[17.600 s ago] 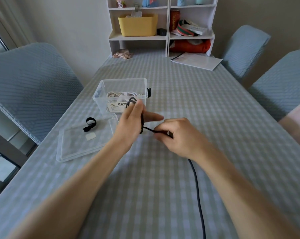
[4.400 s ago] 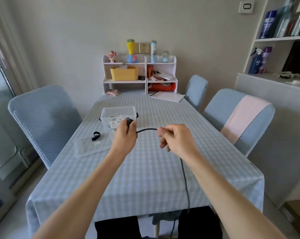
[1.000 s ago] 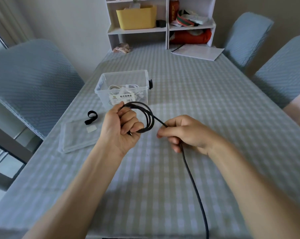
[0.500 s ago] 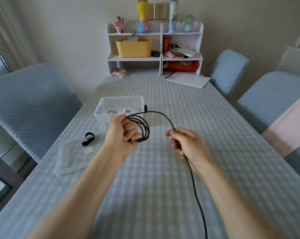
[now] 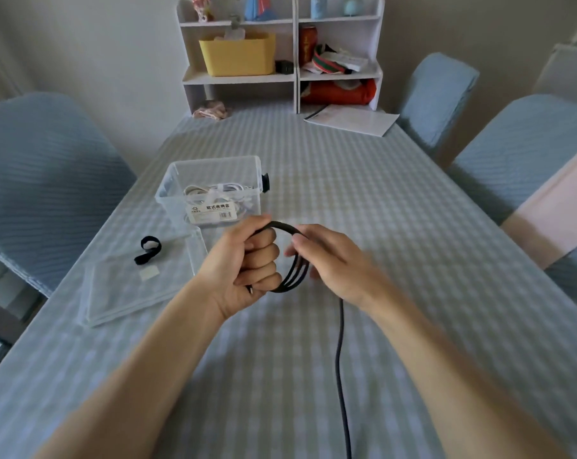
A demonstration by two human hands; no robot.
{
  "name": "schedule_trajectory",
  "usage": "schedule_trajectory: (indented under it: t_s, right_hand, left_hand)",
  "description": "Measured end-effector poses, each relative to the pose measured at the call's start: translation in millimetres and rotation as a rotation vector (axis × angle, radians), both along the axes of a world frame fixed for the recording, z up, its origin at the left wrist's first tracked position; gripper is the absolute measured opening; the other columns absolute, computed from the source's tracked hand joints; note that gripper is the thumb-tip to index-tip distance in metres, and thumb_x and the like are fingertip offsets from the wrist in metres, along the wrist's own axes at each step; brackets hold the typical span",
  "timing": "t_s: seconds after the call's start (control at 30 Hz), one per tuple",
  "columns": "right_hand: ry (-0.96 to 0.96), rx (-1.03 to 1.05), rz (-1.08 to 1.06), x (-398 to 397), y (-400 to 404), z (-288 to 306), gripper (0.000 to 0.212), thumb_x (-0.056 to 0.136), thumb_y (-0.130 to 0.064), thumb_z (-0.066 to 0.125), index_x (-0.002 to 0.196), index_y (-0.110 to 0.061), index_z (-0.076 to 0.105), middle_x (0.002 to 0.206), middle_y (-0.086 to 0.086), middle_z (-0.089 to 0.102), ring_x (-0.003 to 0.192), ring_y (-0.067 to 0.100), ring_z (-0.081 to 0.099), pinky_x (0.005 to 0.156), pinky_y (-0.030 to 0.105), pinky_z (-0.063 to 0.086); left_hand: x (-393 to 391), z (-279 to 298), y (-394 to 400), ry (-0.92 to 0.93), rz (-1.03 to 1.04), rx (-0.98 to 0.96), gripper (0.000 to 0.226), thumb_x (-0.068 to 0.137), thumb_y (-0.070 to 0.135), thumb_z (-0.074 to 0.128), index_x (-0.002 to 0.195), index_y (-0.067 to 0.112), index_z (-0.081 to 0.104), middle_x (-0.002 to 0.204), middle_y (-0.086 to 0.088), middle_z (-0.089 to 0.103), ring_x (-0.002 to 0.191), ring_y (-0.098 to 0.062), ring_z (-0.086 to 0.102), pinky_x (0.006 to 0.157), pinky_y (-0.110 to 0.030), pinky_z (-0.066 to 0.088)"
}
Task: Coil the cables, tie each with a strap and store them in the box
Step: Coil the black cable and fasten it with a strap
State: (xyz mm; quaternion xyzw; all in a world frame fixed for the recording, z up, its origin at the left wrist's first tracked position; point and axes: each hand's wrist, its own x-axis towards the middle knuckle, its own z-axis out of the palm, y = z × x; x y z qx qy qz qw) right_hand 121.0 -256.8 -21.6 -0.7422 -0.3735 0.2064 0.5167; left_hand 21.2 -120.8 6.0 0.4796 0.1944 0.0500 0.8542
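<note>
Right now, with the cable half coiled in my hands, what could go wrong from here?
1. The loops of the cable sit in the left hand alone; easing that grip could let them spring apart.
2. The loose tail runs off the near table edge, so it may snag or drag.
3. The strap lies on the lid; reaching for it may loosen the coil.

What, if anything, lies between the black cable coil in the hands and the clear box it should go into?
Nothing visible does. The black cable coil sits just in front of the clear box, whose top is open; its lid lies off to the left.
</note>
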Motion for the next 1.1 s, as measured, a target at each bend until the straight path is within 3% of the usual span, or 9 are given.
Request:
schedule_trajectory:
  t_s: [0.17,0.33,0.4,0.47,0.6,0.7,0.9,1.0,1.1]
  right_hand:
    - [-0.109,-0.009,-0.002,-6,2,1,0.040,0.104,-0.034,0.044,0.076,-0.010,0.059,0.067,-0.003,0.064,0.059,0.008,0.055,0.061,0.024,0.044]
    - [-0.193,-0.062,0.015,-1,-5,1,0.046,0.105,-0.035,0.042,0.070,-0.004,0.050,0.058,0.004,0.049,0.052,0.017,0.043,0.053,0.039,0.037]
    - [-0.303,-0.129,0.046,2,-7,2,0.046,0.105,-0.036,0.041,0.065,-0.011,0.047,0.053,-0.001,0.044,0.047,0.014,0.039,0.049,0.036,0.034]
    - [-0.413,-0.201,0.094,2,-7,5,0.044,0.105,-0.037,0.039,0.068,-0.016,0.050,0.053,-0.003,0.046,0.045,0.013,0.041,0.046,0.030,0.034]
    - [-0.521,-0.304,0.170,1,-5,7,0.043,0.106,-0.035,0.037,0.071,-0.015,0.052,0.053,-0.003,0.048,0.041,0.011,0.041,0.044,0.023,0.032]
    - [-0.407,-0.229,0.156,0,-5,3,0.041,0.105,-0.031,0.040,0.075,-0.009,0.054,0.052,-0.004,0.047,0.040,0.009,0.039,0.045,0.023,0.031]
    - [0.223,0.091,0.025,-2,-3,7,0.036,0.102,-0.032,0.051,0.076,-0.011,0.061,0.068,0.000,0.064,0.063,0.013,0.059,0.063,0.028,0.049]
    - [0.347,0.151,0.002,-6,0,7,0.038,0.106,-0.031,0.041,0.075,-0.014,0.054,0.063,-0.003,0.058,0.066,0.014,0.056,0.067,0.028,0.049]
    - [0.141,0.087,-0.016,-8,5,7,0.040,0.107,-0.031,0.036,0.072,-0.016,0.046,0.053,-0.011,0.045,0.056,0.010,0.046,0.061,0.027,0.042]
  left_hand:
    - [-1,-2,-11,-0.030,-0.063,-0.012,0.048,0.091,0.034,0.047,0.051,0.022,0.024,0.040,0.006,0.016,0.034,-0.012,0.003,0.037,-0.022,0.017]
    - [0,-3,-9,0.034,-0.144,0.085,0.047,0.092,0.027,0.036,0.048,0.013,0.040,0.041,-0.002,0.025,0.033,-0.019,0.028,0.058,-0.032,0.043]
    - [1,1,-5,0.121,-0.152,0.132,0.043,0.091,0.026,0.032,0.059,0.005,0.052,0.045,-0.005,0.030,0.038,-0.022,0.034,0.061,-0.035,0.052]
    - [0,7,-1,0.196,-0.171,0.160,0.050,0.093,0.040,0.035,0.068,0.002,0.056,0.048,-0.006,0.032,0.041,-0.024,0.036,0.063,-0.040,0.056]
    - [3,6,-2,0.318,-0.202,0.354,0.058,0.090,0.060,0.050,0.058,0.012,0.045,0.049,-0.001,0.024,0.040,-0.020,0.028,0.063,-0.038,0.055]
    - [7,-3,-10,0.264,-0.134,0.415,0.054,0.089,0.047,0.065,0.050,0.022,0.037,0.050,0.003,0.019,0.039,-0.013,0.017,0.048,-0.029,0.040]
    - [18,-3,-16,0.082,0.219,0.054,0.049,0.095,0.040,0.061,0.060,0.021,0.033,0.052,0.005,0.014,0.036,-0.008,0.013,0.034,-0.020,0.023]
    - [13,-3,-14,0.057,0.167,0.080,0.048,0.097,0.043,0.057,0.061,0.019,0.035,0.050,0.004,0.019,0.036,-0.009,0.017,0.045,-0.025,0.034]
    - [7,7,-11,0.072,0.036,0.174,0.039,0.099,0.038,0.053,0.069,0.013,0.048,0.044,0.007,0.033,0.035,-0.009,0.024,0.068,-0.040,0.043]
